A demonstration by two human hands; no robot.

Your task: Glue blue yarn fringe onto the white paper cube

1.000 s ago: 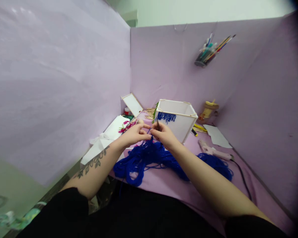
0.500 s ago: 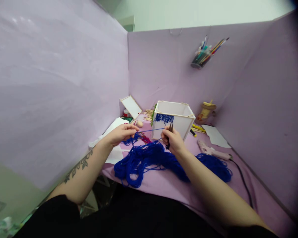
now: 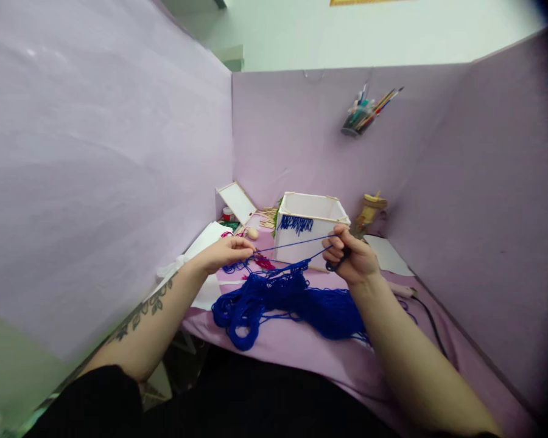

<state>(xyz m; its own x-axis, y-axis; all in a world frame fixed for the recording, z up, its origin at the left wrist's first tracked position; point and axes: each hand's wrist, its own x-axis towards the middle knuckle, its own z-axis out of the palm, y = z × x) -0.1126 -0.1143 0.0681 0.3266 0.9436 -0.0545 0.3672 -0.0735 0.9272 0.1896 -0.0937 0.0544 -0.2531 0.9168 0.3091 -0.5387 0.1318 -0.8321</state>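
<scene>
My left hand (image 3: 228, 252) pinches a strand of blue yarn (image 3: 292, 244) between thumb and fingertips. The strand runs taut across to my right hand (image 3: 351, 255), which is closed on it and also holds dark-handled scissors (image 3: 338, 261), mostly hidden by the fingers. Below both hands a large loose skein (image 3: 296, 304) of the same blue yarn lies on the table. Just behind the strand stands an open-topped white box (image 3: 296, 244) with wooden-stick edges. Short blue yarn pieces (image 3: 296, 224) hang along the upper part of its front face.
A white stick-framed panel (image 3: 238, 202), wooden sticks (image 3: 268, 216) and white paper (image 3: 205, 240) lie at the left. Red yarn (image 3: 263, 263) is near the box. To the right are a yellow-brown cup (image 3: 371, 210) and a partly hidden glue gun (image 3: 402, 291). A brush cup (image 3: 358, 118) hangs behind.
My right hand has moved right, away from the left one, lengthening the stretched strand between them. The view has shifted slightly. My left hand keeps its pinch.
</scene>
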